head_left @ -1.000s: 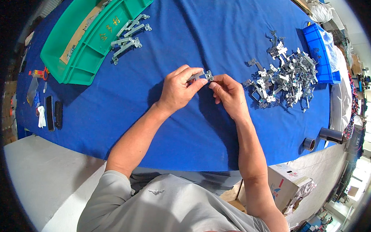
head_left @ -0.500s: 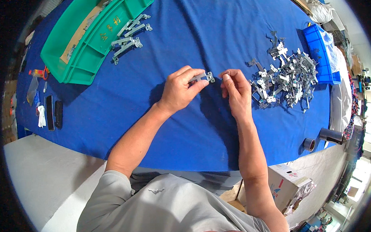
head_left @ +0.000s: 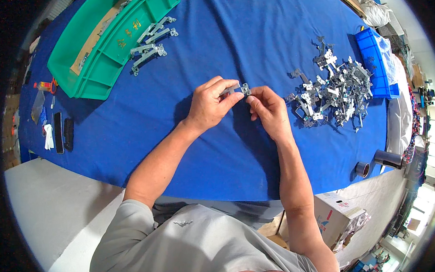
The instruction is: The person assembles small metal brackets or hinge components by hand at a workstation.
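My left hand pinches a small metal bracket between thumb and fingers, above the blue cloth. The bracket's holed end sticks out to the right, while the rest is partly covered by my fingers. At that end, my right hand has its thumb and forefinger closed together, touching or nearly touching the metal. Whether a small piece sits in that right pinch cannot be made out. Off to the right lies a loose pile of similar metal brackets. Several more brackets rest in a group beside the green bin.
A green plastic bin stands at the far left, with metal parts inside. A blue crate with clear plastic is at the right edge. A dark cup and a dark cylinder sit near right. Scissors and black items lie left.
My right hand has moved left, bringing its thumb and forefinger to the bracket's holed end. My left hand keeps its hold on the bracket with hardly any motion.
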A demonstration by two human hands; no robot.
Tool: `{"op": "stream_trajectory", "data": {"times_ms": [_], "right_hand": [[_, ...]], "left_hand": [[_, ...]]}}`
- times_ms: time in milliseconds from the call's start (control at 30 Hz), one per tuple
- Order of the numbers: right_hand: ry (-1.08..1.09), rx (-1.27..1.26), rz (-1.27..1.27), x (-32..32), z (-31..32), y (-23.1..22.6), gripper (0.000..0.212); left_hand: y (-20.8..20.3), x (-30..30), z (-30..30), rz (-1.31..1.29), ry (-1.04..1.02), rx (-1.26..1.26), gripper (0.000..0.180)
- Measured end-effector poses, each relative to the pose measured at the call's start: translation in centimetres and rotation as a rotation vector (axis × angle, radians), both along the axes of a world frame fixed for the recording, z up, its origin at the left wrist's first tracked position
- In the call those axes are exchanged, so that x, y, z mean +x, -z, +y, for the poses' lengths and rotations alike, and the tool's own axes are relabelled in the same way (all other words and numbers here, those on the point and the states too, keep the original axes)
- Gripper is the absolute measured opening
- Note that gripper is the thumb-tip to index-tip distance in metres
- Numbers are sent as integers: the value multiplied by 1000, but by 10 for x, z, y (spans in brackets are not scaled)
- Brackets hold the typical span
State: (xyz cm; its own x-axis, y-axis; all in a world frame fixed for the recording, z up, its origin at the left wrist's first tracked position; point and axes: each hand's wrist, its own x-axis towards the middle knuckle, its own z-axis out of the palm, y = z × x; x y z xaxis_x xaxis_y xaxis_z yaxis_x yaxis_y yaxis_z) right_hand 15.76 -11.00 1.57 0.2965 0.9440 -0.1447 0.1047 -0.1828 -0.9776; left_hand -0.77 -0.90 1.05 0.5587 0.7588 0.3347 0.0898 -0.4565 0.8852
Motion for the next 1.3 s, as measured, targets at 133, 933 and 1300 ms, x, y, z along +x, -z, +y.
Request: {"op": "stream_trajectory", "data": {"times_ms": [133,933,1300], "right_hand": [[46,91,49,-5,2,-3,14],[-9,-21,-41,-3,0,-3,16],[16,-44,-14,0,-1,-7,15]], "left_hand": [[7,0,-1,18,19,34,26],[0,-1,2,-27,-36,9,26],[3,0,1,-55,-52,10,27]]}}
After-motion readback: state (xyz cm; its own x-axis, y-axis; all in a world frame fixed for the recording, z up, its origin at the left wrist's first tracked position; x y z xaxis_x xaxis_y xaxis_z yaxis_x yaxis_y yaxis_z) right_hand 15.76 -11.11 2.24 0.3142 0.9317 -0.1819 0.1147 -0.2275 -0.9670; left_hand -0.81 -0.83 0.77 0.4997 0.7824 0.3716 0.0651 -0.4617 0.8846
